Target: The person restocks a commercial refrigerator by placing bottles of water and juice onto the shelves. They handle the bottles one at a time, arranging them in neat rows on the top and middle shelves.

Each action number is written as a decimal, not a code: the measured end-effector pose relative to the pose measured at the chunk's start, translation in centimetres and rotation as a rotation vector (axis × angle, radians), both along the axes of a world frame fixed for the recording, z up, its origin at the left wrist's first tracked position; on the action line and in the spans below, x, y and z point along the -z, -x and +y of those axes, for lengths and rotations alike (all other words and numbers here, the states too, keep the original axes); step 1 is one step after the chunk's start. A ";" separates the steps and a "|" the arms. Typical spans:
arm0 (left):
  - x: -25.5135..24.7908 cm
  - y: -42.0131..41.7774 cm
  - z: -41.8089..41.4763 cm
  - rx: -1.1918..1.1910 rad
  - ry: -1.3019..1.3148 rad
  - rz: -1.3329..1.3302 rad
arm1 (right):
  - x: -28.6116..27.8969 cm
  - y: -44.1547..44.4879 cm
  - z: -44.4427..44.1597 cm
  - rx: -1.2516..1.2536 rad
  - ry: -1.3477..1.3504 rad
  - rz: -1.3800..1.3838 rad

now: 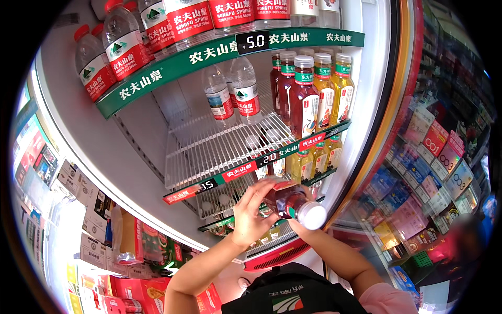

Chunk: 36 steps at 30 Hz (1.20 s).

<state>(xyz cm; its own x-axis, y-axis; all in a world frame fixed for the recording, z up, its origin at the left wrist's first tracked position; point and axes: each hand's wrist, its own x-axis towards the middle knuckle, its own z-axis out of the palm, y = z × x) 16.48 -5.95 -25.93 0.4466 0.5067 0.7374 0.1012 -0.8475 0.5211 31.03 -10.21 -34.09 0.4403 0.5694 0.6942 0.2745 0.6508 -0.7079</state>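
A plastic bottle of dark red drink (285,197) with a white cap is tilted between my hands, its cap towards me. My left hand (253,214) grips its left side, with the fingers around the body. My right hand (300,227) is on the bottle's other side, mostly hidden behind the neck and cap. Just beyond my hands is the green front rail (282,155) of a wire cooler shelf (208,143). On that shelf, dark red bottles (303,98) and yellow drink bottles (343,90) stand in rows at the right. Two clear water bottles (248,92) stand further back.
Red-labelled Nongfu Spring bottles (190,21) fill the upper shelf. Yellow bottles (302,165) stand on the shelf below. The open cooler door's edge (376,129) is at right, near shelves of small boxes (435,143). Cartons (92,239) and red packages (137,292) lie lower left.
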 end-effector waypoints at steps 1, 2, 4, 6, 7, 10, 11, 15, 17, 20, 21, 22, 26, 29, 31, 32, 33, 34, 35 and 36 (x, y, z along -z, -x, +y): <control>-1.7 -0.4 -0.2 0.036 -0.042 -0.036 | -2.0 -0.7 -0.4 0.033 0.048 -0.061; -3.5 -1.1 -0.2 0.037 -0.090 -0.049 | -3.3 -1.6 0.1 0.053 0.021 -0.060; -6.4 -2.1 0.9 0.058 -0.072 -0.100 | -6.2 -2.6 1.4 0.062 -0.037 -0.059; -8.5 -2.7 2.7 0.088 0.024 -0.175 | -10.7 -2.8 2.5 0.176 -0.091 -0.258; -9.0 -3.3 3.9 0.089 0.068 -0.204 | -13.0 -2.9 2.6 0.172 -0.088 -0.296; -10.2 -5.0 7.5 0.182 0.356 -0.254 | -12.2 -3.7 6.5 0.157 -0.075 -0.220; -10.4 -5.7 8.5 0.176 0.456 -0.264 | -11.8 -4.0 7.1 0.188 -0.076 -0.249; -8.9 -8.2 13.5 0.091 0.692 -0.305 | -10.9 -4.1 7.2 0.327 0.016 -0.451; -8.9 -8.3 14.6 0.091 0.742 -0.307 | -11.1 -4.0 7.3 0.329 0.050 -0.557; -8.1 -8.6 16.4 0.075 0.749 -0.328 | -11.9 -3.8 7.5 0.356 0.172 -0.671; -7.9 -9.0 16.5 0.015 0.688 -0.283 | -12.2 -3.9 7.6 0.349 0.230 -0.696; -8.2 -9.5 15.9 -0.028 0.673 -0.265 | -12.4 -4.1 7.6 0.344 0.288 -0.720; -7.8 -9.8 16.6 -0.176 0.554 -0.200 | -13.0 -3.9 7.8 0.329 0.354 -0.725; -8.0 -10.5 16.0 -0.254 0.489 -0.211 | -13.2 -4.1 8.1 0.313 0.450 -0.696; -8.2 -10.8 15.6 -0.305 0.450 -0.234 | -13.0 -4.1 8.6 0.343 0.423 -0.728; -8.0 -11.0 16.0 -0.324 0.427 -0.239 | -12.8 -4.1 8.8 0.357 0.408 -0.744; -7.9 -11.0 16.3 -0.346 0.403 -0.246 | -12.7 -4.0 9.0 0.364 0.396 -0.742; -7.8 -10.9 16.5 -0.369 0.390 -0.234 | -12.6 -4.0 9.2 0.370 0.382 -0.741; -7.8 -10.8 16.6 -0.373 0.397 -0.234 | -12.6 -4.0 9.3 0.376 0.368 -0.740; -7.9 -10.8 16.2 -0.375 0.404 -0.229 | -12.9 -3.9 9.0 0.346 0.422 -0.718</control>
<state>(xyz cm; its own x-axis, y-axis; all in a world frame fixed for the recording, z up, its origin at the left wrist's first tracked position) 27.32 10.21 -17.99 0.0356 0.8596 0.5096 0.2018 -0.5056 0.8388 34.92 -1.25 -21.16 0.1751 0.7552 0.6317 0.8750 0.1747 -0.4514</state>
